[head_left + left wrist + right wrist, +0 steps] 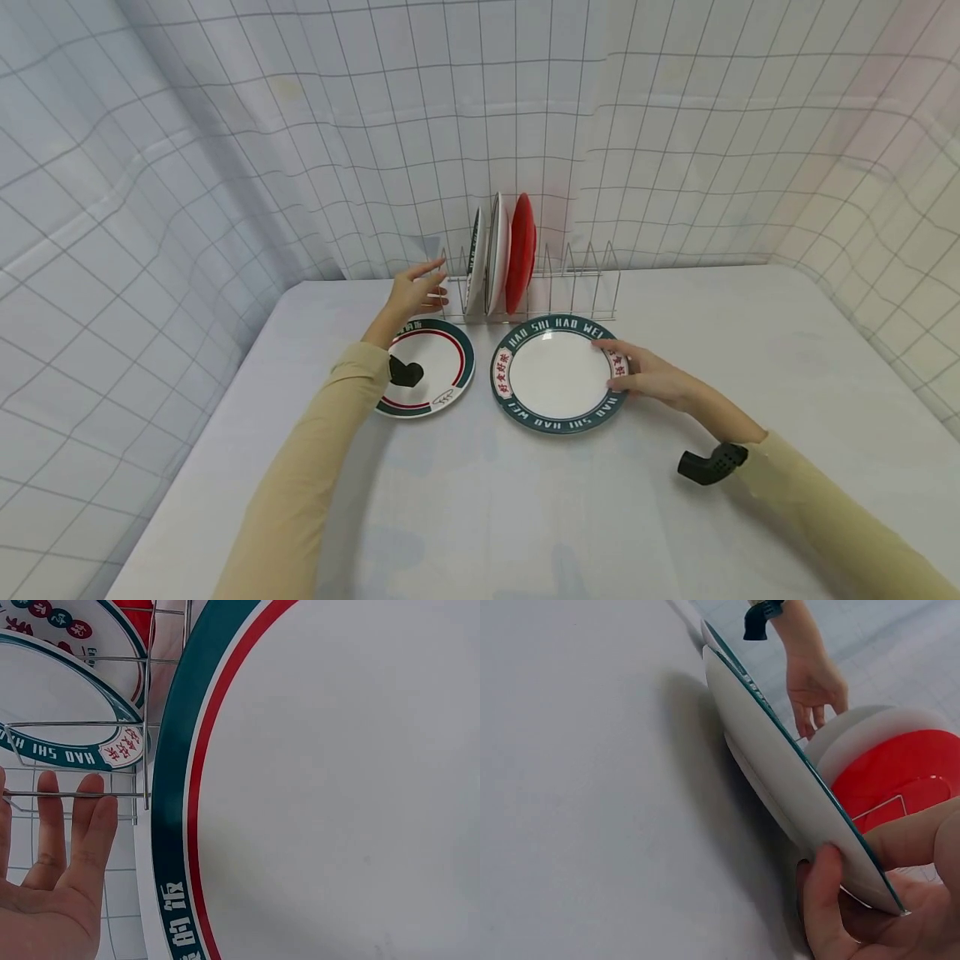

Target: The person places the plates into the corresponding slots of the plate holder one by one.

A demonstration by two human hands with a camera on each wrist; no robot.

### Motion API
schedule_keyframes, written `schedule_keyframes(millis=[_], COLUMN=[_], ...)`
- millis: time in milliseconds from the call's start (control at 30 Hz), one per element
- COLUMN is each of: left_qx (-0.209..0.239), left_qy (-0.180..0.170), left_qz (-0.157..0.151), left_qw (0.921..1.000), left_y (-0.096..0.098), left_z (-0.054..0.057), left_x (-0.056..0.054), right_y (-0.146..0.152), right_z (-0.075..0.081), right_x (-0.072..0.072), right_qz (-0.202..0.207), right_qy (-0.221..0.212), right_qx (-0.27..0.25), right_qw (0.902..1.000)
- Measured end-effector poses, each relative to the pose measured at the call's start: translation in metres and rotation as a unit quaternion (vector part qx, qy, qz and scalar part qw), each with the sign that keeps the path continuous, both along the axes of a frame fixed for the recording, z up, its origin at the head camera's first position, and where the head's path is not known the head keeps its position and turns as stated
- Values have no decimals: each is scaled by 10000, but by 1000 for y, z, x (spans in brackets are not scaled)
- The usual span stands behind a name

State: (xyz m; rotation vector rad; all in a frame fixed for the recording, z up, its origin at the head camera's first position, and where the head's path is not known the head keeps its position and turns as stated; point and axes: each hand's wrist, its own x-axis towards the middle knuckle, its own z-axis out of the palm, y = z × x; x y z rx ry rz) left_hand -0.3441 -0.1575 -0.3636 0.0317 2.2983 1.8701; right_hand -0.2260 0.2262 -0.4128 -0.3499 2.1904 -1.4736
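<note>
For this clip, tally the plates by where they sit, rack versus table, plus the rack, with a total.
Plates standing upright in the wire dish rack: 3, namely a green-rimmed plate, a white plate and a red plate
Plates lying on the white table: 2, namely the green-and-red-rimmed plate and the green lettered plate
Wire dish racks: 1
Total: 6

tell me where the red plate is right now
In the head view the red plate stands upright in the wire rack at the back of the table, rightmost of three racked plates, next to a white plate.
</note>
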Motion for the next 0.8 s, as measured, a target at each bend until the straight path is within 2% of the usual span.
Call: schedule_keyframes(millis=[167, 300, 567, 800], left_qx=[-75, -76, 13, 16], left_qy=[141, 186, 55, -40], left_qz=[71, 70, -9, 6], left_qw=[9998, 9998, 10000, 10000], left_y=[-3, -3, 1, 4], left_z=[-14, -15, 3, 10], left_x=[-11, -12, 4, 11], right_y=[1, -1, -5, -2], right_z=[-4, -4, -1, 1], right_x=[2, 5, 12, 16], right_qz=[-64, -132, -382, -797], right_qy=[25, -9, -71, 77], right_qx=[-324, -594, -1283, -1538], right_qw=[9995, 9981, 9910, 9849])
